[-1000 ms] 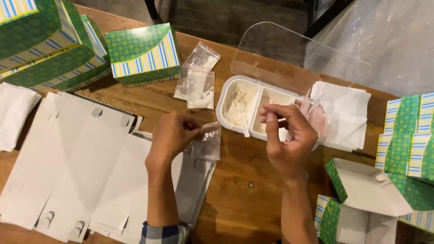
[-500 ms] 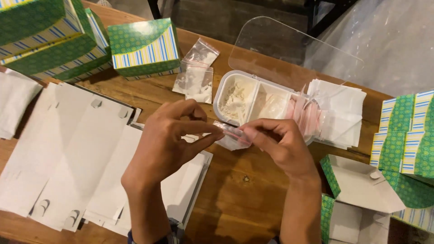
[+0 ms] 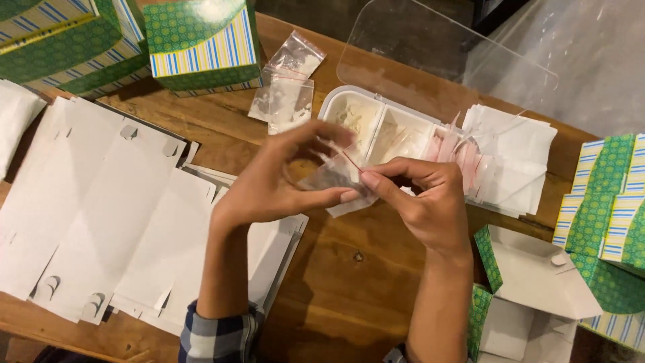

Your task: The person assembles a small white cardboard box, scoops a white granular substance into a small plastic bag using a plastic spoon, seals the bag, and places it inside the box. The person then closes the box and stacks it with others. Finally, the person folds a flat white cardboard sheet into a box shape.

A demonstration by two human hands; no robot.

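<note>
Far left, a heap of white paper (image 3: 15, 124) sits at the table's edge, and beside it flat white cardboard sheets (image 3: 101, 215) lie spread over the wooden table (image 3: 349, 296), overlapping one another. Above them, green patterned boxes (image 3: 201, 44) with striped bands are stacked along the back edge. Now the middle: the left hand (image 3: 282, 181) is up over the table, fingers curled, thumb and fingertips pinching a small clear plastic bag (image 3: 332, 178). The bag is held in the air between both hands, just in front of the tray, with a thin red line across its top. The right hand (image 3: 420, 202) meets it from the other side, thumb and forefinger pinched tight on the bag's upper edge, the other fingers folded in. Behind the hands, two more little clear bags (image 3: 285, 97) lie on the wood near the boxes, pale powder showing in them. Just beyond the fingers sits a white divided tray (image 3: 376, 124) with pale contents in its compartments, its clear lid (image 3: 437, 54) tipped open behind. Right of that, a fan of white and pinkish paper pieces (image 3: 500, 158). Far right, more green boxes (image 3: 605, 202), and one open box (image 3: 531, 282) showing its white inside.
</note>
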